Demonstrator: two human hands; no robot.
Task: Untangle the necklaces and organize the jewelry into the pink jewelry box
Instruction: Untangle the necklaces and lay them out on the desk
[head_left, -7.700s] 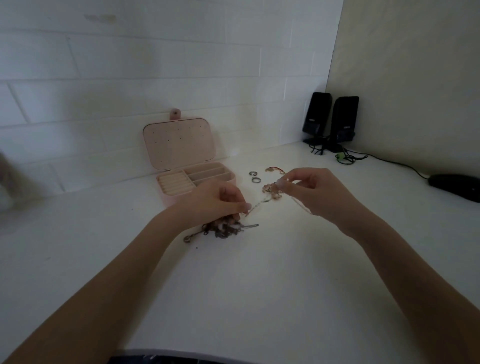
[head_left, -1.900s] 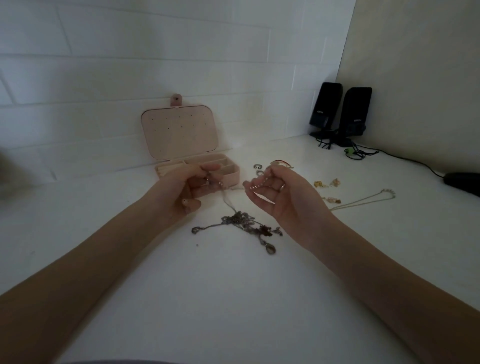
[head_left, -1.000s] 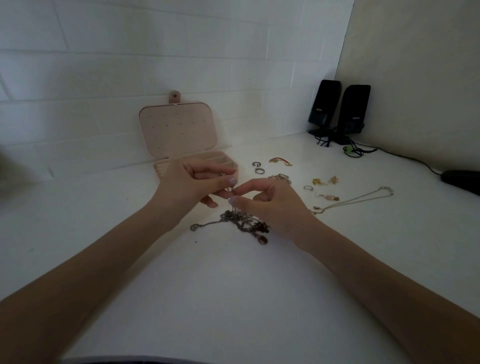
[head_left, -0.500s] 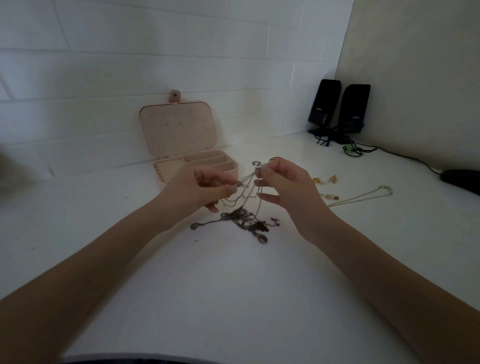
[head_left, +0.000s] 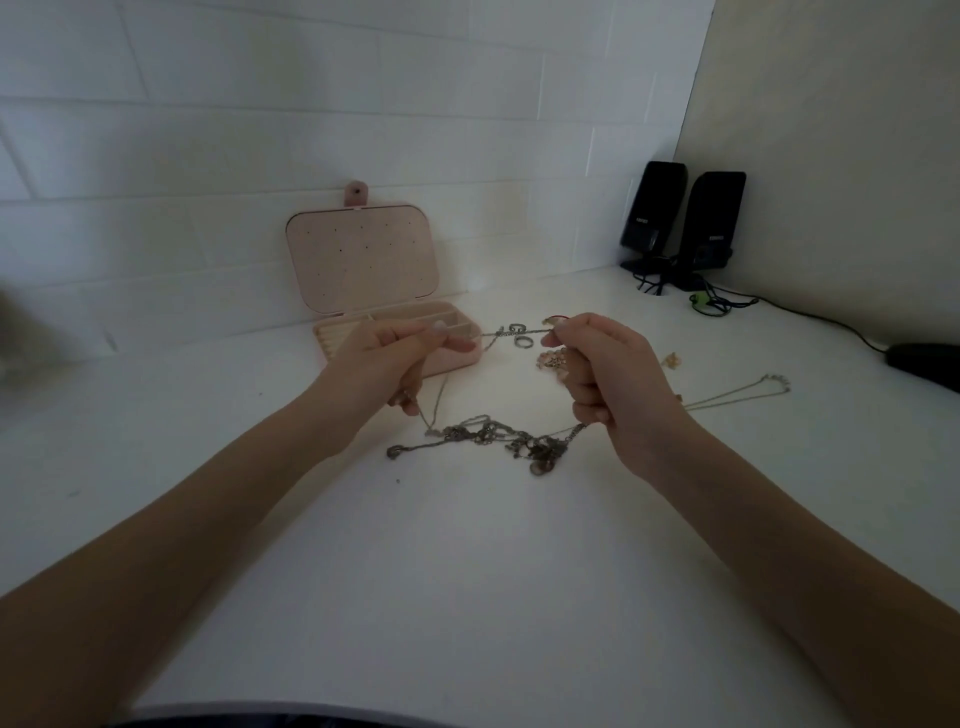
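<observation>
My left hand (head_left: 387, 358) and my right hand (head_left: 608, 374) each pinch one thin silver chain (head_left: 511, 332), stretched taut between them above the table. Both ends of the chain hang down into a dark tangle of necklaces (head_left: 498, 439) lying on the white table between my wrists. The pink jewelry box (head_left: 363, 260) stands open behind my left hand, its lid upright against the wall and its tray partly hidden by my fingers. Loose rings (head_left: 522, 340) lie just beyond the chain. A separate gold necklace (head_left: 737, 392) lies stretched out to the right.
Small gold pieces (head_left: 672, 358) lie right of my right hand. Two black speakers (head_left: 685, 223) with cables stand in the back right corner, and a dark mouse (head_left: 924, 361) sits at the right edge. A white tiled wall runs behind the table.
My hands have drawn apart, pulling the chain from slack loops into a taut line. The tangle on the table has spread out a little sideways.
</observation>
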